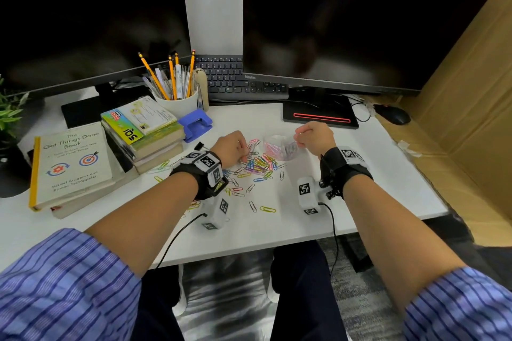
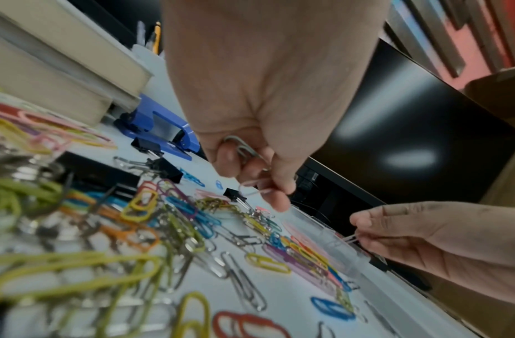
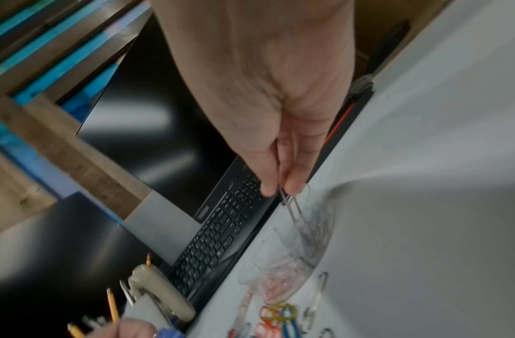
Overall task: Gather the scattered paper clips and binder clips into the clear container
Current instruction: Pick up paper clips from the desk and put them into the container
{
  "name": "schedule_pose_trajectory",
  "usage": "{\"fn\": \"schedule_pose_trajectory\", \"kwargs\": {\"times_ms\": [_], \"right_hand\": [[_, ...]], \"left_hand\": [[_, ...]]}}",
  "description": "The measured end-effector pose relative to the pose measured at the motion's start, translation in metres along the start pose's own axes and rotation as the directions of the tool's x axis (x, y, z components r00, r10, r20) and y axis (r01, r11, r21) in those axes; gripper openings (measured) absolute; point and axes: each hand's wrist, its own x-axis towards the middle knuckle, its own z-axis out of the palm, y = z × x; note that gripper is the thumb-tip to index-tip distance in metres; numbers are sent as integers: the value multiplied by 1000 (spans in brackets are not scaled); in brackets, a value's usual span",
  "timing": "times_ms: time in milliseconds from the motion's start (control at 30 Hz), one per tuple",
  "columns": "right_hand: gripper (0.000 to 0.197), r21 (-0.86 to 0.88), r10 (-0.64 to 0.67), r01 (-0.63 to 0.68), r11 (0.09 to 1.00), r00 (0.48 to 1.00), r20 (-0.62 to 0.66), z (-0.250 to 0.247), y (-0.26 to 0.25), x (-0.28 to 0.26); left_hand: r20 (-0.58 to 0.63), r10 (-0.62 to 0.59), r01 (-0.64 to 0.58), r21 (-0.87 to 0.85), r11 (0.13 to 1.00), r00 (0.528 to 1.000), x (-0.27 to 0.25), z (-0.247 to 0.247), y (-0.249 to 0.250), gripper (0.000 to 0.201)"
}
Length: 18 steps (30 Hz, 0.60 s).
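A clear container (image 1: 279, 147) (image 3: 305, 242) stands on the white desk, with pink and silver clips inside. My right hand (image 1: 314, 137) (image 3: 279, 189) pinches a silver paper clip (image 3: 292, 211) (image 2: 350, 239) over its rim. My left hand (image 1: 235, 147) (image 2: 259, 173) hovers over a heap of coloured paper clips (image 1: 256, 166) (image 2: 175, 219), its fingers curled round a silver clip (image 2: 244, 148) and a pink one (image 2: 256, 184). Black binder clips (image 2: 163, 168) (image 1: 199, 145) lie near the blue punch.
A blue hole punch (image 1: 195, 123), stacked books (image 1: 138, 133) and a pencil cup (image 1: 177, 99) stand at the left. Behind are a keyboard (image 1: 235, 77) and two monitors. A mouse (image 1: 394, 115) lies at the right, beside a cardboard wall (image 1: 471, 86).
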Motion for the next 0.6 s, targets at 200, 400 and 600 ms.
{"fn": "schedule_pose_trajectory", "kwargs": {"times_ms": [200, 400, 600], "right_hand": [[17, -299, -101, 129, 945, 989, 108, 6, -7, -7], [20, -353, -268, 305, 884, 951, 151, 14, -22, -21], [14, -274, -178, 389, 880, 803, 569, 34, -32, -46]], "left_hand": [[110, -62, 41, 183, 982, 992, -2, -4, 0, 32], [66, -60, 51, 126, 991, 996, -3, -6, -2, 22], [128, -43, -4, 349, 937, 991, -4, -5, -1, 22]]}}
